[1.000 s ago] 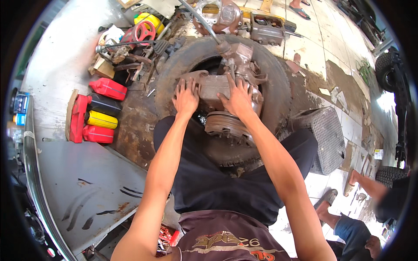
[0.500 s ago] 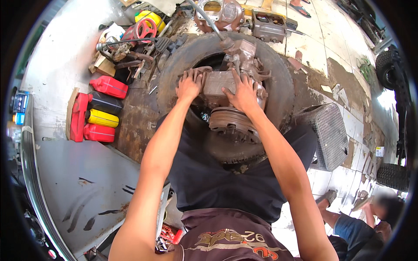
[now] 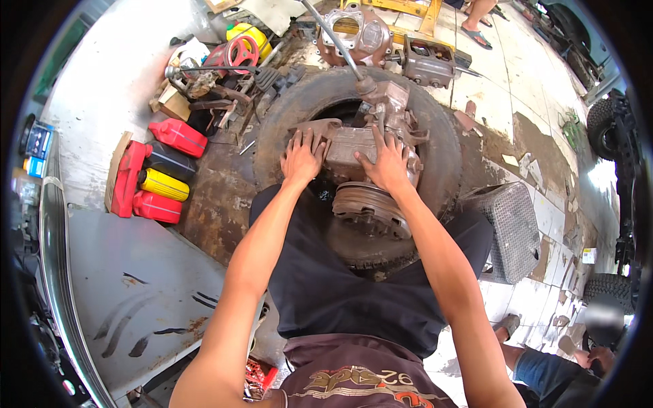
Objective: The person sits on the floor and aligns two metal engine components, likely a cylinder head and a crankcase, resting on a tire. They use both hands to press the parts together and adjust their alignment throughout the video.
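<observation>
A brown, grimy gearbox (image 3: pixel 349 147) with a ribbed round drum (image 3: pixel 371 204) at its near end rests on a big black tyre (image 3: pixel 445 146) lying flat in front of me. A long metal lever (image 3: pixel 335 42) rises from its far end. My left hand (image 3: pixel 301 162) lies with fingers spread over the casing's left edge, beside a protruding bracket. On the right part of the casing, my right hand (image 3: pixel 388 162) rests with its fingers apart and its thumb toward the middle. Neither hand is wrapped round anything.
Beyond the tyre lie a bell-shaped housing (image 3: pixel 354 35) and another open gear casing (image 3: pixel 428 61). Several red, black and yellow bottles (image 3: pixel 178 137) stand to the left, near a grey metal panel (image 3: pixel 136 285). A checker-plate box (image 3: pixel 511 231) is at my right. Another person (image 3: pixel 551 374) is at lower right.
The view has tilted, so the gearbox and tyre sit lower in the picture. Both hands stay laid on the casing. The person at lower right has shifted a little.
</observation>
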A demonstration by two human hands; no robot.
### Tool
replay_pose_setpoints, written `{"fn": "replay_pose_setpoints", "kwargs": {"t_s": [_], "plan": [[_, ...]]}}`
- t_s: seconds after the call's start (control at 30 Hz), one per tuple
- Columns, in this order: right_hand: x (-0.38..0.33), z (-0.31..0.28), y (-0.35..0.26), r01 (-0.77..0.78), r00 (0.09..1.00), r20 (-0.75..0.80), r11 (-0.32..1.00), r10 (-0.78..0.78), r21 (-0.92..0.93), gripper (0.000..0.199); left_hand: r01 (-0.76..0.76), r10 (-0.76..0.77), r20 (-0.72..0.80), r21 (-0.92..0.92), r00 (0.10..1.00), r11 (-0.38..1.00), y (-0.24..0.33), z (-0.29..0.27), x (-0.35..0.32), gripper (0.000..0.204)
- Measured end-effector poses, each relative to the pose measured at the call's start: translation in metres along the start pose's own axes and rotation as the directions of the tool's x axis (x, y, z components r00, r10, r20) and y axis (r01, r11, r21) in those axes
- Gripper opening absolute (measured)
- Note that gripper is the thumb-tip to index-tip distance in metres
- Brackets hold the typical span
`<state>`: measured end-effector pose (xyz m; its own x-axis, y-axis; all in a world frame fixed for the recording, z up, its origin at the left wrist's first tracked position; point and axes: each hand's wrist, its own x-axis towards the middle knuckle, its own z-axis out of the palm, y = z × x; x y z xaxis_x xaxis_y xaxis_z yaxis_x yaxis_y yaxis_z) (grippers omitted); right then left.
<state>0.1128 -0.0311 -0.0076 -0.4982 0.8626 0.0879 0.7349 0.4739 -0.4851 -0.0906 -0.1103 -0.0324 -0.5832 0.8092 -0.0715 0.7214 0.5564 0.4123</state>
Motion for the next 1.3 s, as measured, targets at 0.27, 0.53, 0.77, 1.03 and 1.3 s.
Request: {"fn": "replay_pose_setpoints", "kwargs": {"t_s": [0.27, 0.53, 0.77, 1.03, 1.3], "plan": [[0.0, 0.001, 0.0, 0.0, 1.0, 0.021, 1.0, 0.0, 0.028, 0.089, -0.004, 0.004, -0.024, 0.005, 1.0, 1.0, -0.004, 0.01, 0.009, 0.065], [-0.001, 0.004, -0.006, 0.025, 1.0, 0.018, 1.0, -0.025, 0.016, 0.087, -0.098, 0.099, -0.043, 0.03, 0.994, 0.995, -0.026, 0.016, 0.013, 0.067], [-0.007, 0.008, -0.007, 0.007, 0.999, 0.044, 1.0, -0.007, 0.013, 0.088, 0.032, -0.03, 0.028, -0.073, 0.999, 0.997, -0.012, -0.003, 0.025, 0.065], [-0.004, 0.001, -0.001, 0.017, 1.0, 0.016, 1.0, -0.016, -0.005, 0.088, -0.002, 0.002, 0.006, -0.022, 1.0, 1.0, -0.006, 0.002, 0.014, 0.06], [-0.004, 0.006, 0.004, 0.018, 0.999, -0.03, 1.0, -0.017, 0.025, 0.082, -0.061, 0.06, 0.01, 0.052, 0.998, 0.997, -0.01, 0.007, 0.006, 0.061]]}}
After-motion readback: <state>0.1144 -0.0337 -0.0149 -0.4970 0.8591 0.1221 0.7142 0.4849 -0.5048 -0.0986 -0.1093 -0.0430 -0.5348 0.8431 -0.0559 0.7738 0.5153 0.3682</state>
